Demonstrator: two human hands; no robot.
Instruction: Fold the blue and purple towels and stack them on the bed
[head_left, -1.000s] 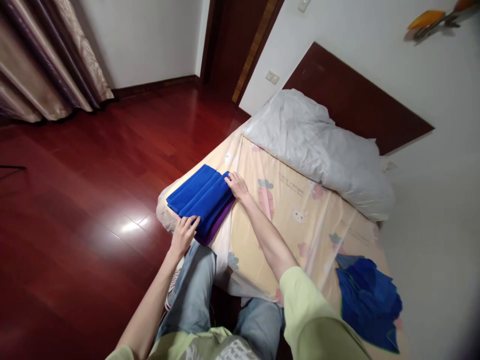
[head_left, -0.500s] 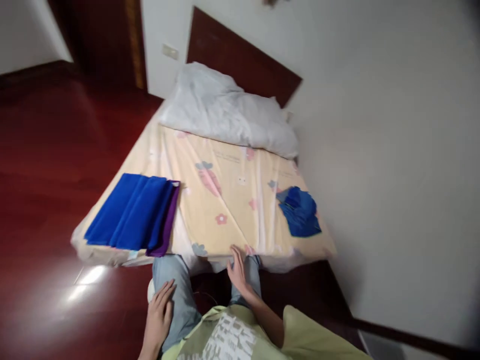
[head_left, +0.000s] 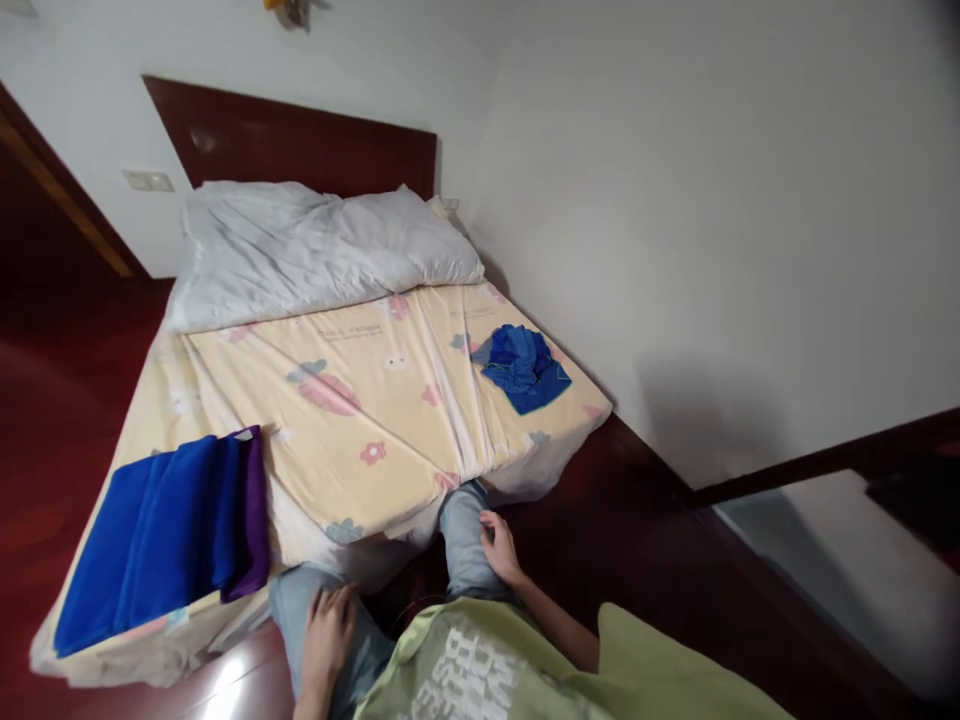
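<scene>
My left hand (head_left: 328, 632) rests on my left thigh, its fingers loosely stretched and nothing in them. Beside my right knee, my right hand (head_left: 500, 548) hangs open with slightly bent fingers, touching the trouser leg. Both hands are apart from the cloth things on the bed. Folded blue cloths (head_left: 169, 535), like towels, lie in a row at the bed's front left corner, nearest my left hand. Next to them is a folded purple cloth (head_left: 251, 520). Toward the right side of the bed lies a crumpled blue garment (head_left: 525, 370), its exact kind unclear.
The bed (head_left: 397, 400) has a cream sheet with carrots and flowers. A grey-white quilt (head_left: 322, 250) is bunched against the dark red headboard (head_left: 315, 140). A white wall (head_left: 675, 200) stands to the right. Dark red floor (head_left: 67, 390) runs along the left.
The view has swung to the right, so the bed appears further left. My right hand has drawn back from the bed's edge to beside my right knee. The left hand stays on the thigh.
</scene>
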